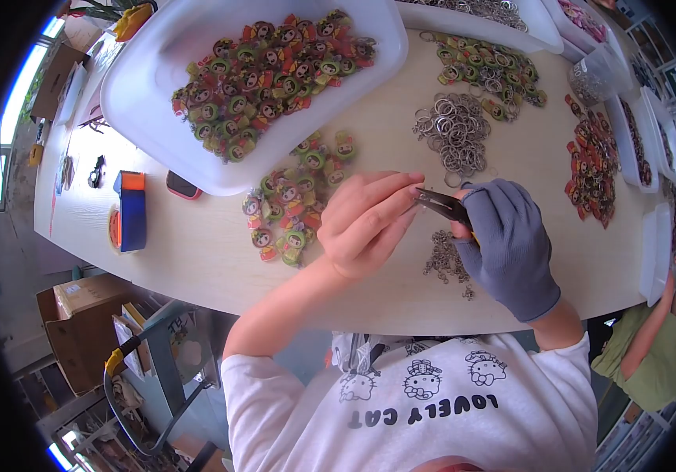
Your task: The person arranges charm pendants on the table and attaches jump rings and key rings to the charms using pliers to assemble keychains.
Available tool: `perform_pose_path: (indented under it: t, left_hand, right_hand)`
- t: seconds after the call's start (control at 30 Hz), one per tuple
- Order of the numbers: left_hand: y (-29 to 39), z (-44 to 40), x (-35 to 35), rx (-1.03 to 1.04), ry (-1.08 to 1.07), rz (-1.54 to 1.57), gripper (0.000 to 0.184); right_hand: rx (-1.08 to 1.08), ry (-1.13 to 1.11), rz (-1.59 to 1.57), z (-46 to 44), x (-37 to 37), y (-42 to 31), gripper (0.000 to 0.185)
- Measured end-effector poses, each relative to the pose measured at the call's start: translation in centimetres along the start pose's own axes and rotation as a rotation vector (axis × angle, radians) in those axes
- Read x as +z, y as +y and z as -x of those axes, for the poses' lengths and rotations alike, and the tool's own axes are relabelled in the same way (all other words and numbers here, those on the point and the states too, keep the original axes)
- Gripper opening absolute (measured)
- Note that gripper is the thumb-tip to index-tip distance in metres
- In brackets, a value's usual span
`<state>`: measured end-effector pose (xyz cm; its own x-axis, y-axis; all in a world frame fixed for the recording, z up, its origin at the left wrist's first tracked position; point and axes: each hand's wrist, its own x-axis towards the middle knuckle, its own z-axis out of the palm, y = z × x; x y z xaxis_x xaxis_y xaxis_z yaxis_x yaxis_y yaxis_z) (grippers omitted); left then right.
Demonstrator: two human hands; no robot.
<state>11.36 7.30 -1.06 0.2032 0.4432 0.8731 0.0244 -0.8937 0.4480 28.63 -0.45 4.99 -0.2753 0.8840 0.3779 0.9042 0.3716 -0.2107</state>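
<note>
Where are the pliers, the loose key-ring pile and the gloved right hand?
Pliers (453, 208): head view, on the dark metal.
Key-ring pile (456, 134): head view, middle of the heap.
Gloved right hand (511, 244): head view, back of the glove.

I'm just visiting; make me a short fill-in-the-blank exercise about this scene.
The grey-gloved right hand holds a pair of dark metal ____.
The bare hand is the person's ____ one.
Shiny silver metal rings lie heaped to the ____ of the largest white plastic tub.
The printed white shirt reads LOVELY ____.

Missing words: pliers; left; right; CAT.
</note>
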Motion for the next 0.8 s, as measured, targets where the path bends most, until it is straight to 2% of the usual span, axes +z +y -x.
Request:
perform_pose_path:
  t: [0.17,0.3,0.5,0.7,0.8]
  left_hand:
    - [-0.09,0.0,-0.28,0.046,-0.063,-0.011,0.029]
    - [-0.31,0.08,0.3,0.091,0.03,-0.059,0.031]
    - [-0.16,-0.2,0.08,0.158,0.032,-0.113,0.031]
    - [-0.05,0.04,0.13,0.147,0.033,-0.085,0.031]
    - [-0.04,-0.11,0.14,0.129,0.044,-0.049,0.031]
  right_hand:
    - [0.003,-0.003,0.024,0.4,0.36,-0.02,0.021]
    - [0.014,-0.018,0.033,0.62,0.45,0.0,0.025]
    - [-0.05,0.103,0.127,0.14,0.52,-0.23,0.03]
    - [-0.008,-0.05,0.05,0.63,-0.17,-0.03,0.026]
    - [-0.075,0.082,0.045,-0.17,-0.21,-0.12,0.023]
